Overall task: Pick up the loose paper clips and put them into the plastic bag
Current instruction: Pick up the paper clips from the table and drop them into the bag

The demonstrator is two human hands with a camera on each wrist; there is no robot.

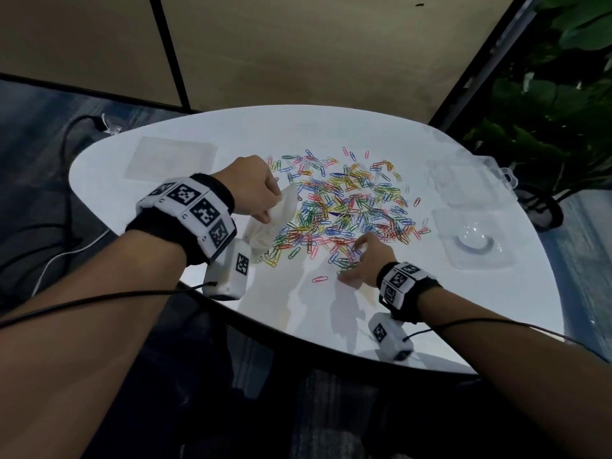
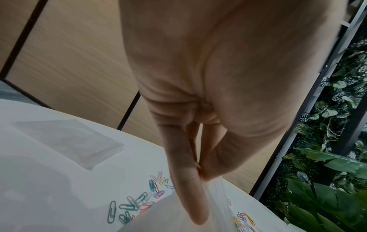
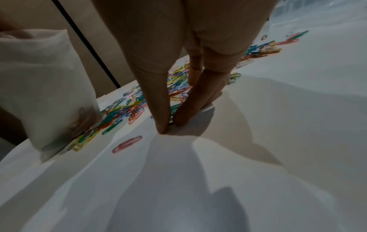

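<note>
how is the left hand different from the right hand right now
The left hand is raised off the table and pinches the top edge of the plastic bag; the right hand is down at the near edge of the paper clips, fingertips on the table. The left hand's fingers are curled round the bag; the right hand's fingers reach down, drawn together among the clips. Both hands wear wristbands with black-and-white markers.

Dim overall; glare on the white counter (image 1: 381, 134) toward 12 o'clock, soft shadows pooling at 6 o'clock, wide-angle bending at edges, motion-blurred wrist views.
</note>
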